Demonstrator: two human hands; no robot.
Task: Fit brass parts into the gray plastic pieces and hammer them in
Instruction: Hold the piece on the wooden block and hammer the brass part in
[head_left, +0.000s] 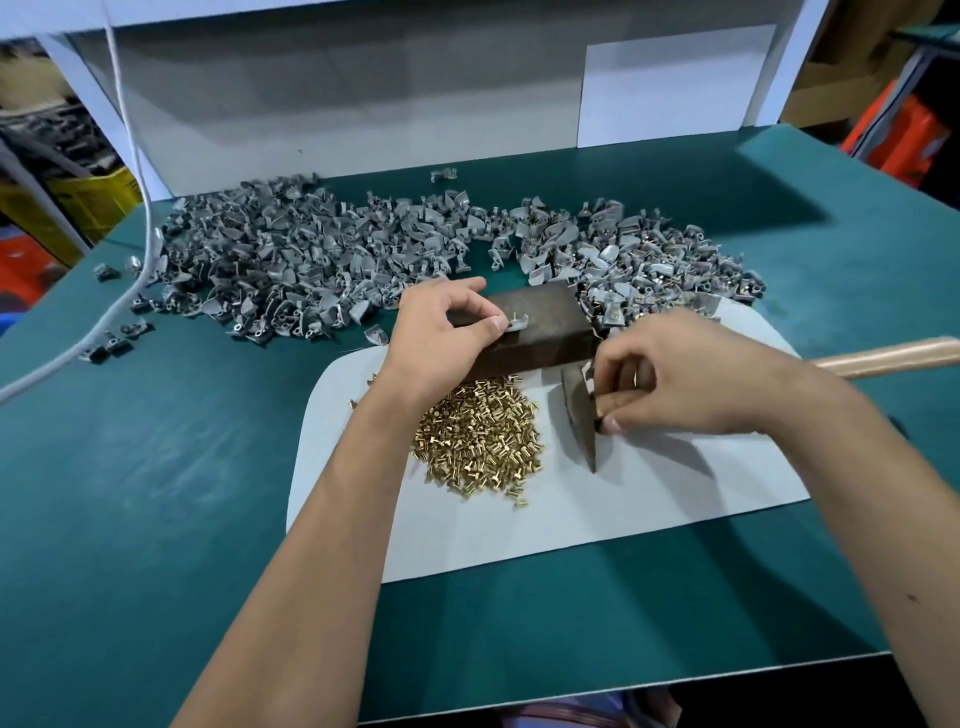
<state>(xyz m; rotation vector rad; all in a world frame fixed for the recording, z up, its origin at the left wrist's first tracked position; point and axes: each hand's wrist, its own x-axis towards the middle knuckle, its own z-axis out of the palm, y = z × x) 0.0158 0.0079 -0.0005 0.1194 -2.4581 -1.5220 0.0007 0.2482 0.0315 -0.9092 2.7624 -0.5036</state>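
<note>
Here, on a green work table (156, 467), lies a white mat (597, 514) carrying most of the working items. Item one: a dark, rusty metal block (545, 332), set at the mat's far edge and partly overlapped by the left hand. Item two: a single gray plastic piece (517, 322), resting on the block's top face, pinched at its near end by the left hand (447, 332), thumb and forefinger curled onto it; a small upright stud shows on the piece, its material too small to tell. Item three: a heap of brass parts (478, 441), loose on the mat, just in front of the block and beside the left wrist. Item four: a hammer (582, 415), its dark head standing on the mat just right of the brass heap, its wooden handle running off to the right edge of the view; the right hand (691, 374) is curled round the handle close against the head. Item five: a broad pile of gray plastic pieces (363, 249), spread across the table behind the block, reaching the mat's far right corner. Item six: a white cord (135, 218), hanging down at the left and trailing across the table beside the pile. Item seven: a white panel (363, 104), upright behind the table.
</note>
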